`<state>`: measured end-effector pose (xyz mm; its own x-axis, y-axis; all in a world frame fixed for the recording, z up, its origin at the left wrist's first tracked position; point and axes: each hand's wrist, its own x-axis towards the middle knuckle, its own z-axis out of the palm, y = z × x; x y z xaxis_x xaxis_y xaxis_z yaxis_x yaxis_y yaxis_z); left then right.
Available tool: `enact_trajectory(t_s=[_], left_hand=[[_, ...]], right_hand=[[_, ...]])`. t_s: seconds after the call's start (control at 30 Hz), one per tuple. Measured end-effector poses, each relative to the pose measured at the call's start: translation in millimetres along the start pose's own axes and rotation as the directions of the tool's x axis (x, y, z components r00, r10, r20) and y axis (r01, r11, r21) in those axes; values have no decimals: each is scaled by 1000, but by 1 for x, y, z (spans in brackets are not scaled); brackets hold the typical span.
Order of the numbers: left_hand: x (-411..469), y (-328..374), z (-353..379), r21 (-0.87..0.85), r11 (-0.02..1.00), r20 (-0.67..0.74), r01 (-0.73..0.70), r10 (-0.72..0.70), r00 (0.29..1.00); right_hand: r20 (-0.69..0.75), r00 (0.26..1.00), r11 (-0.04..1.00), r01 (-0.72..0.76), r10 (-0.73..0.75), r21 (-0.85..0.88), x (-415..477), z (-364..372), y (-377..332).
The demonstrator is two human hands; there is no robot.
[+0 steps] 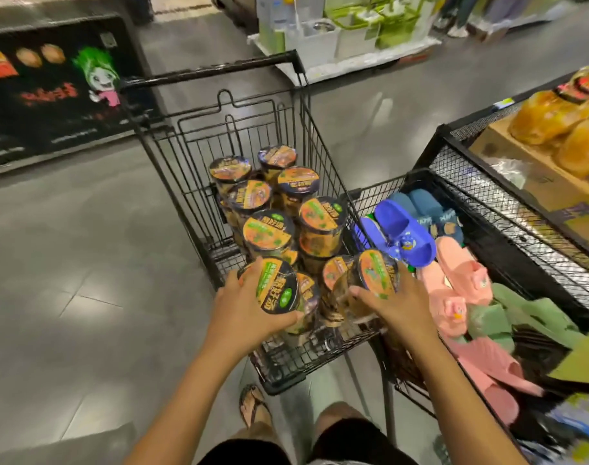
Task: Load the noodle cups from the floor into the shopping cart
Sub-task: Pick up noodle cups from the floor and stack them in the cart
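A black wire shopping cart (192, 209) stands in front of me with several noodle cups (269, 229) inside, their lids orange, green and black. My left hand (242, 307) grips one noodle cup (276, 286) at the cart's near left corner, thumb and fingers curled round its lid. My right hand (393, 303) grips another noodle cup (375, 273), tilted on its side at the near right corner of the basket. Both cups are inside the cart's rim. No cups show on the floor.
A wire bin (487, 209) of blue, pink and green slippers (454, 283) touches the cart's right side. Bagged bread (554, 129) lies on a shelf at the far right. A black poster board (51, 92) stands left. My sandalled foot (252, 404) is under the cart's near end.
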<state>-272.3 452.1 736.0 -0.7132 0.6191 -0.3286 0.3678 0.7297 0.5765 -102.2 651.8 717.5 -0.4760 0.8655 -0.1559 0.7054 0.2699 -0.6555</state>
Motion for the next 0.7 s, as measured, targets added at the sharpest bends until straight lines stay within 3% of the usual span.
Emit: enact_trajectory(t_s=[0.13,0.33,0.57,0.7], left_hand=[[30,12,10,38,998,38,57,-59,998],[57,33,39,187,974,-38,125,-119,992],[76,40,82,270,932,-63,241,-232,971],[81,38,89,307,918,-123,251,-224,967]], right_hand=[[52,998,996,28,-24,-88,34,7,0],[236,961,919,218,-144,-328,86,15,-2],[390,876,800,439,-282,-408,123,31,8],[415,863,775,464,-288,-429,131,31,13]])
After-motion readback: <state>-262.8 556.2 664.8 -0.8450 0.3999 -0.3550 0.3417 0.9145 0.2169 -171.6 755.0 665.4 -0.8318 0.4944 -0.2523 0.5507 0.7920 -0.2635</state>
